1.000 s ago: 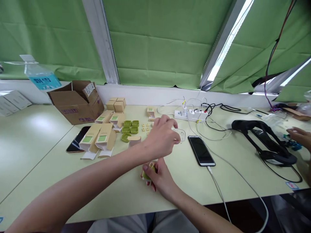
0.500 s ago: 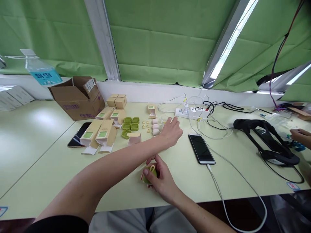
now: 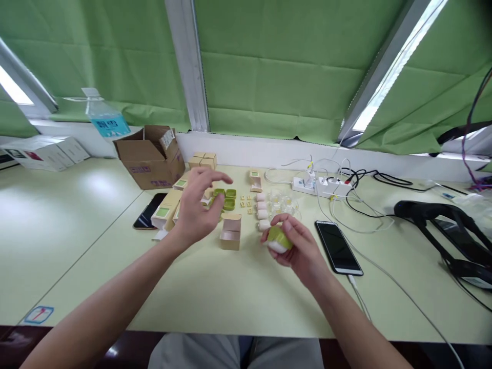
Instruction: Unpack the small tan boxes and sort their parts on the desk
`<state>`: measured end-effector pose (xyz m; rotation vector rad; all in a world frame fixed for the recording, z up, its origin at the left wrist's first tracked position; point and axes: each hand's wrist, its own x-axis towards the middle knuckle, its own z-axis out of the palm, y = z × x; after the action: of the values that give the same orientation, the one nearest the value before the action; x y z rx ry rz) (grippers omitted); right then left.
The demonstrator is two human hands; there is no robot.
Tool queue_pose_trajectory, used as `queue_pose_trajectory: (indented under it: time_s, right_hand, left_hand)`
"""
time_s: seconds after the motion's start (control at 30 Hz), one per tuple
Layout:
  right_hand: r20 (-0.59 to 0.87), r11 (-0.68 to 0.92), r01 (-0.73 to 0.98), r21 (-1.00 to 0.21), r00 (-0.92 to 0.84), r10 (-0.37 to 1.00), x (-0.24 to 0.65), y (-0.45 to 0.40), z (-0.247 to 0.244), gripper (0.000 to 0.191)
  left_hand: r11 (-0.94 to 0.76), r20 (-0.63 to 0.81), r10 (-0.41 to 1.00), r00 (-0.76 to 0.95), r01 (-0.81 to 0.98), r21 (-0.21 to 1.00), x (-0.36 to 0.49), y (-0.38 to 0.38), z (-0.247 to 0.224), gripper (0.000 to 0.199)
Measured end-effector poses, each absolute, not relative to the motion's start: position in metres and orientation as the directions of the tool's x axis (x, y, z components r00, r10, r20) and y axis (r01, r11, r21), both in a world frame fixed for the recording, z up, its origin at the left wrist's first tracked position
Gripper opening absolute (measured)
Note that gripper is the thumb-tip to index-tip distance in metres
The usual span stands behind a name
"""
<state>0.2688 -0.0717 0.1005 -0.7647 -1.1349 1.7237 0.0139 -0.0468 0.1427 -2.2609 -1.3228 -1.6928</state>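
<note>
My right hand [image 3: 303, 248] holds a small green and white rounded case [image 3: 279, 240] above the table, thumb and fingers around it. Further left, my left hand [image 3: 200, 207] is raised with thumb and forefinger apart and nothing between them. It partly hides some small olive-green square shells [image 3: 229, 204] and several cardboard boxes. Between my hands stands a small open cardboard box [image 3: 230, 238]. Tiny yellow pieces [image 3: 246, 200] lie behind it, beside a row of pale pink-white pieces [image 3: 262, 214] and a group of clear plastic parts [image 3: 280, 202].
A phone [image 3: 338, 247] on a white cable lies to the right, near a power strip [image 3: 322, 186] and a black headset-like frame [image 3: 449, 218]. At the back left are a brown carton [image 3: 151, 161] and a water bottle [image 3: 105, 115]. Another phone [image 3: 146, 218] lies partly under boxes.
My left hand has drawn back leftward from the clear parts. My right hand has risen away from the table's near edge with the green case. The view has turned left.
</note>
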Motion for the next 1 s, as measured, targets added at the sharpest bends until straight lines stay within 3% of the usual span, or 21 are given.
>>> queue_pose_trajectory:
  time_s: [0.17, 0.37, 0.47, 0.53, 0.67, 0.83, 1.0]
  right_hand:
    - [-0.036, -0.237, -0.410, -0.881, -0.442, 0.897, 0.250, -0.031, 0.112, 0.043]
    - [-0.009, -0.215, -0.445, -0.869, -0.420, 0.907, 0.237, -0.026, 0.090, 0.039]
    - [-0.008, -0.187, -0.427, -0.885, -0.388, 0.922, 0.242, -0.032, 0.082, 0.041]
    - [-0.004, -0.167, -0.395, -0.904, -0.383, 0.924, 0.244, -0.034, 0.080, 0.044]
    - [0.044, -0.096, -0.324, -0.941, -0.399, 0.916, 0.242, -0.039, 0.080, 0.047]
    - [0.076, 0.004, -0.200, -0.980, -0.354, 0.932, 0.231, -0.048, 0.076, 0.049]
    - [0.021, 0.008, -0.038, -0.999, -0.364, 0.931, 0.216, -0.054, 0.065, 0.085]
  left_hand:
    - [-0.540, 0.494, 0.835, 0.242, 0.534, 0.651, -0.026, -0.067, 0.088, 0.059]
    - [-0.456, 0.303, 0.887, 0.349, 0.555, 0.696, -0.018, -0.083, 0.075, 0.081]
    - [-0.396, 0.240, 0.914, 0.328, 0.591, 0.703, -0.018, -0.080, 0.064, 0.092]
    - [-0.350, 0.219, 0.933, 0.284, 0.590, 0.727, -0.017, -0.077, 0.052, 0.089]
    - [-0.312, 0.264, 0.950, 0.166, 0.537, 0.784, -0.012, -0.072, 0.034, 0.081]
    - [-0.397, 0.492, 0.870, -0.018, 0.565, 0.723, -0.007, -0.075, 0.033, 0.079]
    - [-0.520, 0.694, 0.720, -0.015, 0.651, 0.553, 0.004, -0.081, 0.040, 0.074]
